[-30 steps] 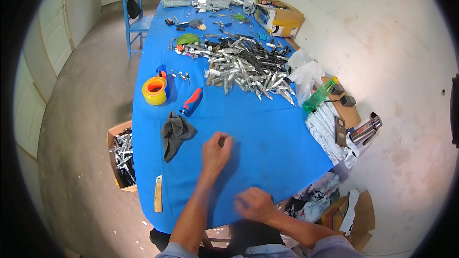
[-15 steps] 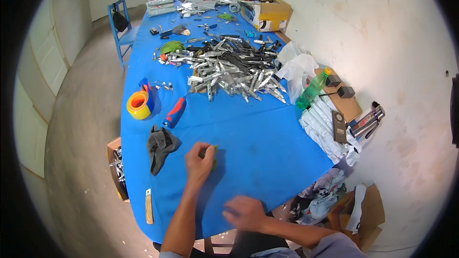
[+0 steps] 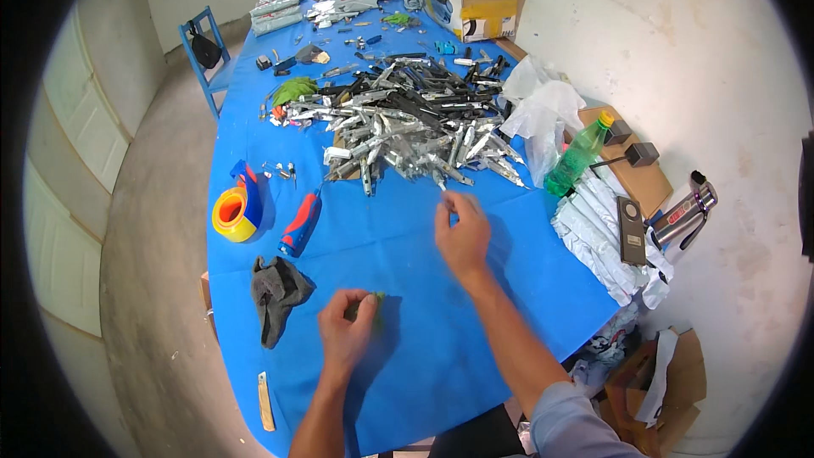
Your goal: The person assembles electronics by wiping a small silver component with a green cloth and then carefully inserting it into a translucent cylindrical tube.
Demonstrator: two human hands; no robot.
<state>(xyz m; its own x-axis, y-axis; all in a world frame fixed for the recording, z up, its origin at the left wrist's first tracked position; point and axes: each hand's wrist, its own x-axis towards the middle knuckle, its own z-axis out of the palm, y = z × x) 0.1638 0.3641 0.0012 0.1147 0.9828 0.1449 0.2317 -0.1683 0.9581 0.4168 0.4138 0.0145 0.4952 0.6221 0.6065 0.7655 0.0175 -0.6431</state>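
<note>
My left hand (image 3: 346,329) is closed above the near part of the blue table, pinching a small green cloth (image 3: 378,298) that pokes out past the thumb. My right hand (image 3: 463,236) reaches out to the near edge of a big pile of slim silver and black pen-like pieces (image 3: 415,123). Its thumb and forefinger come together in a pinch, close to a small white tip; whether they grip it cannot be made out. Left of my left hand lies a crumpled dark grey cloth (image 3: 278,295). Beyond that cloth is a red and blue electric screwdriver (image 3: 300,224).
A yellow tape roll (image 3: 233,215) stands at the left, and a wooden-handled blade (image 3: 265,403) lies near the front-left edge. To the right are a green bottle (image 3: 581,155), white plastic packs (image 3: 593,225) and a metal flask (image 3: 685,208). An open carton (image 3: 475,8) sits at the far end.
My right hand has moved from the table's front edge forward to the near side of the pile. The left hand keeps its hold on the green cloth. The view has shifted slightly.
</note>
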